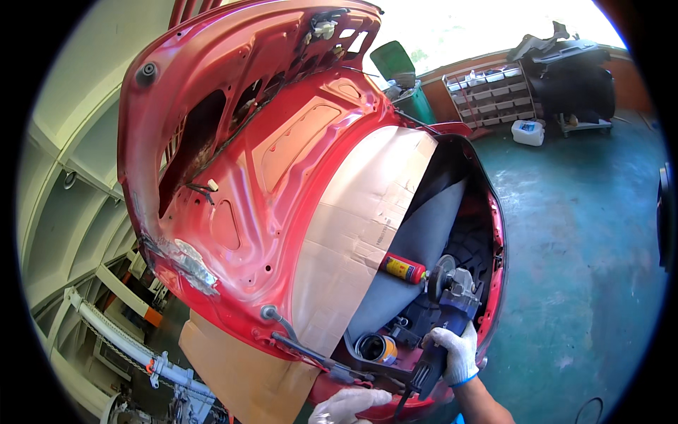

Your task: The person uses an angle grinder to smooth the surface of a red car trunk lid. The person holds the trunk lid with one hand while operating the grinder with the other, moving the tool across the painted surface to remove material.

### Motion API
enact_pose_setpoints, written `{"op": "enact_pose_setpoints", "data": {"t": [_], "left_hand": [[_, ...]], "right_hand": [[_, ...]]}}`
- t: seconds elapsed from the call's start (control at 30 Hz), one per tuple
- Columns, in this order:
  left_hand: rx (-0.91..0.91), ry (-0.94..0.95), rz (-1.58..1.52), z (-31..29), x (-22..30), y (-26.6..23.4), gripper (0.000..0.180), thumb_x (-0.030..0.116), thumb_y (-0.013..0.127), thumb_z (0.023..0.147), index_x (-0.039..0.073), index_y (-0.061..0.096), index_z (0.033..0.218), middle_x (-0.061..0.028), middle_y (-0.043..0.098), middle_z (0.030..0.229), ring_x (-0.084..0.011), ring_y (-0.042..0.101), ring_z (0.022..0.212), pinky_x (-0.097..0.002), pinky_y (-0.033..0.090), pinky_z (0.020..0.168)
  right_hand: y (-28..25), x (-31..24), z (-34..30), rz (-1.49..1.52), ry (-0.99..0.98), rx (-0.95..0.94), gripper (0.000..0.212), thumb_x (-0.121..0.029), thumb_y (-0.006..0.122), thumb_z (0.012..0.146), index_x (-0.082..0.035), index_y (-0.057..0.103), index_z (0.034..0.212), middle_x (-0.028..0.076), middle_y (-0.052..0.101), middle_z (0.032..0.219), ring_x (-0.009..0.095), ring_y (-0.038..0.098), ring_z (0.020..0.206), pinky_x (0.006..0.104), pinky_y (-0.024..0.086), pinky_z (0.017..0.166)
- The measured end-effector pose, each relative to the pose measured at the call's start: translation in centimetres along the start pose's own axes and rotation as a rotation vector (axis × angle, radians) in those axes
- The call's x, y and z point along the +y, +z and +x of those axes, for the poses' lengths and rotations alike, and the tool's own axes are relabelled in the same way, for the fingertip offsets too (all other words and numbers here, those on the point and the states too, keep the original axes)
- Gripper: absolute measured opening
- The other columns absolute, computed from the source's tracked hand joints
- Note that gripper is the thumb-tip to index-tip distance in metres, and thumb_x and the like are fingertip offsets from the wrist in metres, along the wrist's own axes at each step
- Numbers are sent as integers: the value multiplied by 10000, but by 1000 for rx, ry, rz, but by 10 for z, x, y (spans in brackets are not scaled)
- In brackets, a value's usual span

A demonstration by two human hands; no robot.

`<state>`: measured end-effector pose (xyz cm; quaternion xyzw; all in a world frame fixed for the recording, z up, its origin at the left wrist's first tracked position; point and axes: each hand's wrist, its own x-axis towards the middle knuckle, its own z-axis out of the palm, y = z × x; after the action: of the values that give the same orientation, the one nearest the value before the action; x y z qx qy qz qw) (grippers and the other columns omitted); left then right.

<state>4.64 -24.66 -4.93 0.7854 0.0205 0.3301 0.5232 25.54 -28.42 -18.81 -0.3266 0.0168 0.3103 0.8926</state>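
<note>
My right hand (458,353), in a white glove with a blue cuff, is wrapped round the body of a blue and black angle grinder (460,300). The grinder's disc (441,277) points away from me, over the open trunk of a red car. Low in the picture is my left hand (349,408), also in a white glove. Its fingers are stretched out to the right by the trunk's near edge, holding nothing; the lower edge cuts off part of it. Beside the disc lies a small red fire extinguisher (405,268). A round yellow-labelled can (376,348) stands nearer me.
The raised red trunk lid (282,162) fills the upper left, with a bare, damaged patch (191,265) at its corner. Cardboard (360,205) covers the trunk opening's left part. A white frame machine (141,350) stands at left. Parts bins (494,95) and a white jug (528,132) are far right.
</note>
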Motion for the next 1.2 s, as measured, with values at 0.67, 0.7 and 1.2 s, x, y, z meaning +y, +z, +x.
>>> {"op": "enact_pose_setpoints", "data": {"t": [0.67,0.7,1.2], "left_hand": [[44,274,-370,9,70,14,590,-19,667,971,-20,526,1543,-292,633,1413,-429,656,1285,-535,565,1079],[72,277,-383,5,74,12,597,-24,665,969,-17,522,1548,-291,630,1420,-432,653,1289,-539,564,1081],[323,883,-37,-41,71,-67,930,-106,532,969,285,217,1752,-206,355,1719,-439,638,1325,-503,626,998]], "right_hand": [[-17,12,4,-5,-42,48,422,-76,721,832,-23,508,1192,129,641,871,284,696,678,467,647,601],[-13,12,1,9,-32,52,440,-80,727,828,-25,506,1204,129,644,884,276,693,678,455,643,596],[-8,14,-43,-242,-81,-64,221,-205,718,962,-32,657,1086,91,705,929,230,691,812,387,593,768]]}}
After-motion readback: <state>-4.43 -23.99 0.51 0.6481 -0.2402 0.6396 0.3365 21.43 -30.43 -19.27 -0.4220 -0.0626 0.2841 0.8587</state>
